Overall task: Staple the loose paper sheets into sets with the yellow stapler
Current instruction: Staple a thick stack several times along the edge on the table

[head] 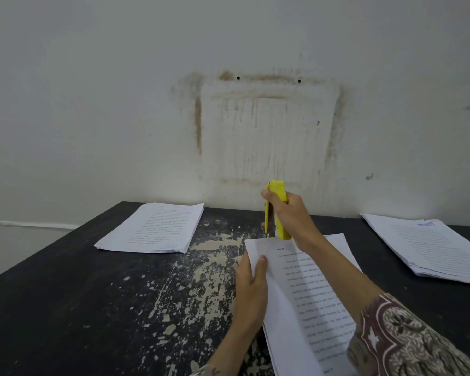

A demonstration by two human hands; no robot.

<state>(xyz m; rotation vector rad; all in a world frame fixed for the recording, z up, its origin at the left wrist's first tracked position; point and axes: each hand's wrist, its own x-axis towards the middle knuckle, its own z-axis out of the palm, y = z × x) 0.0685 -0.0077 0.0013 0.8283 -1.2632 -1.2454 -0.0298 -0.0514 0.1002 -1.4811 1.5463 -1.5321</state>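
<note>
My right hand (292, 215) grips the yellow stapler (278, 210), held nearly upright with its jaws pointing down at the top left corner of a set of printed sheets (307, 291). The stapler's lower arm hangs slightly apart from its body. My left hand (251, 289) pinches the left edge of that set, thumb on top, lifting the edge a little off the table. The stapler's mouth sits just above the paper's top edge; whether it bites the paper I cannot tell.
A stack of printed sheets (155, 229) lies at the far left of the black, paint-worn table (92, 308). Another stack (432, 248) lies at the right edge. A stained white wall (255, 118) stands directly behind the table.
</note>
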